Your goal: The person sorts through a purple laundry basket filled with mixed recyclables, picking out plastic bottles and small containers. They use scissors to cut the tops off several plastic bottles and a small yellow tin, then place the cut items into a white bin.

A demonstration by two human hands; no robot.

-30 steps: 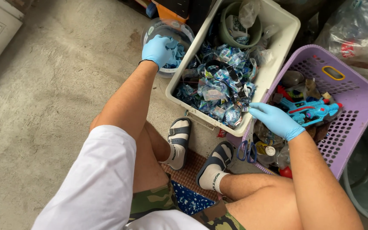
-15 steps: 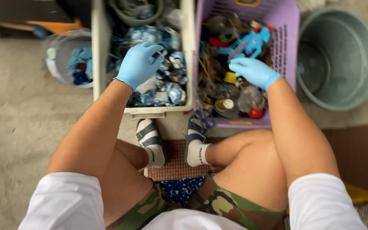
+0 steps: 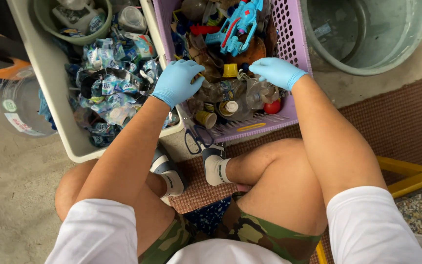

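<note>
Two gloved hands reach into a purple perforated basket [image 3: 296, 58] seen from above, between the seated person's knees and a grey-green round tub [image 3: 367, 54]. The left hand [image 3: 178, 80], in a blue glove, rests at the basket's left rim with fingers curled down onto the clutter; whether it grips anything cannot be told. The right hand [image 3: 277, 72], also blue-gloved, lies palm down with fingers loosely bent over crushed clear plastic bottles [image 3: 240, 95], touching them without a visible clasp. A yellow cap [image 3: 229, 71] sits between the two hands, and a blue toy gun [image 3: 240, 24] lies further back in the basket. Beside the basket on the left stands a pale rectangular bin [image 3: 50, 78] filled with crumpled blue-and-white wrappers [image 3: 113, 88]. Scissors [image 3: 194, 137] lie on the floor at the basket's near corner, just beside the person's socked foot [image 3: 216, 168].
</note>
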